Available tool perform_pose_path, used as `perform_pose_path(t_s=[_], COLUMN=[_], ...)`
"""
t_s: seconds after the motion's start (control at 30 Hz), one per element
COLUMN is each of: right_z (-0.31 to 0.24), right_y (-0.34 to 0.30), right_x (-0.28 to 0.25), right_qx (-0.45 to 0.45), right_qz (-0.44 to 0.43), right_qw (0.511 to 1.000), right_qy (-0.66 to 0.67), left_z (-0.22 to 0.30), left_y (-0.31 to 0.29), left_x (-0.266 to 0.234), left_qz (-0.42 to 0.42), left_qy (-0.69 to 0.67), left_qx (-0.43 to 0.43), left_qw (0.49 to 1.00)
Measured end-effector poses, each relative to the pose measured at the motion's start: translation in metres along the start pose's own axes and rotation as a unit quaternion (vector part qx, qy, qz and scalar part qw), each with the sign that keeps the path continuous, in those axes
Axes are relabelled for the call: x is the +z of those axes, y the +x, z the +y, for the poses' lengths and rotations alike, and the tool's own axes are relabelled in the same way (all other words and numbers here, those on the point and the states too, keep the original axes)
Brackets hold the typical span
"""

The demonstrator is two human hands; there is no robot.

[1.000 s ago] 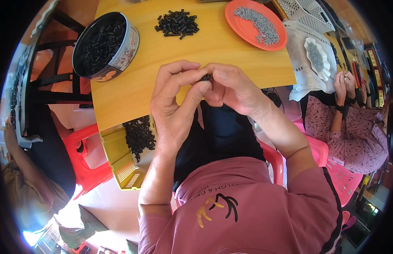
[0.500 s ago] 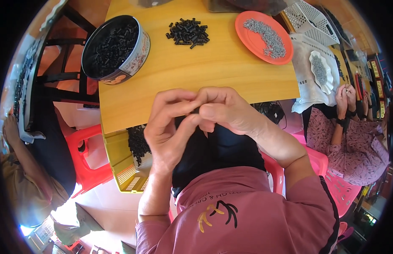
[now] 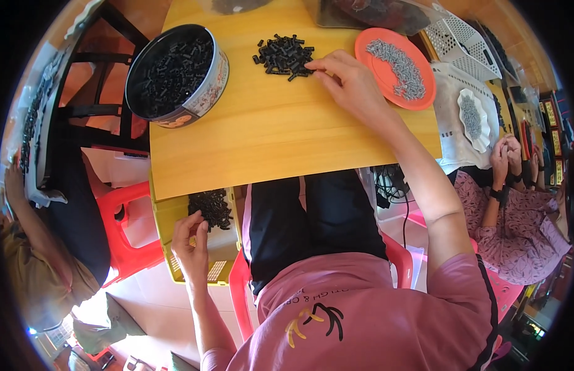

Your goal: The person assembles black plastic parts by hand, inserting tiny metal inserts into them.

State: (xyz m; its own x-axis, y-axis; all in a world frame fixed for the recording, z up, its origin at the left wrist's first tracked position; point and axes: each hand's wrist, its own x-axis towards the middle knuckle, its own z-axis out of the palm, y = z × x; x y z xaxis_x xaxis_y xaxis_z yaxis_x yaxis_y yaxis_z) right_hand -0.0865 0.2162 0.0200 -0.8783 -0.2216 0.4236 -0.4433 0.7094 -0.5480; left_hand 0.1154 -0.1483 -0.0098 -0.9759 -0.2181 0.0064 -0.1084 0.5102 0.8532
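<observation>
I have the right hand (image 3: 355, 83) stretched over the table, thumb and forefinger bent close together at the right edge of a loose pile of short black tubular pieces (image 3: 279, 54); whether they pinch one of them I cannot tell from here. The left hand (image 3: 191, 244) hangs low beside the table's near edge, fingers curled toward the thumb, its tips at a dark heap of small black parts (image 3: 214, 209) inside a yellow plastic crate (image 3: 164, 232); I cannot make out whether it grips any. The wooden yellow-brown table (image 3: 287, 123) lies bare between the pile and its near edge. Left of the pile I see a round tin with a printed side (image 3: 220, 74), filled with more short black pieces (image 3: 169, 74). To the right, just beyond the right hand, sits a round orange-red plate (image 3: 373, 71) carrying a curved band of small grey pieces (image 3: 401, 71). Farther right, a white scalloped dish (image 3: 483, 139) with similar grey bits stands on a pale cloth (image 3: 448, 99), near a white perforated basket (image 3: 460, 49). At my far right, a co-worker in a patterned pink top (image 3: 516, 229) holds both hands close together; another person's arm (image 3: 36, 238) shows at the far left.
</observation>
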Motion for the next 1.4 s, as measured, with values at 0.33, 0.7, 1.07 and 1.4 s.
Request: perform_pose_path(t_s=[0.33,0.7,1.07,1.4], right_z=[0.006,0.003,-0.001,-0.002], right_y=[-0.006,-0.006,-0.010,-0.019], right_x=[0.013,0.013,0.009,0.003], right_qx=[-0.029,-0.036,-0.010,0.019], right_qz=[-0.010,-0.001,-0.018,-0.030], right_qw=[0.997,0.996,0.995,0.995], right_qy=[-0.076,-0.077,-0.097,-0.097], left_z=[0.095,0.118,0.118,0.119], left_y=[0.052,0.102,0.104,0.104], left_x=[0.080,0.157,0.160,0.159], left_qz=[-0.103,-0.095,-0.120,-0.130], left_qy=[-0.073,-0.028,-0.068,-0.078], left_qx=[0.218,0.333,0.271,0.253], left_qw=[0.968,0.938,0.953,0.956])
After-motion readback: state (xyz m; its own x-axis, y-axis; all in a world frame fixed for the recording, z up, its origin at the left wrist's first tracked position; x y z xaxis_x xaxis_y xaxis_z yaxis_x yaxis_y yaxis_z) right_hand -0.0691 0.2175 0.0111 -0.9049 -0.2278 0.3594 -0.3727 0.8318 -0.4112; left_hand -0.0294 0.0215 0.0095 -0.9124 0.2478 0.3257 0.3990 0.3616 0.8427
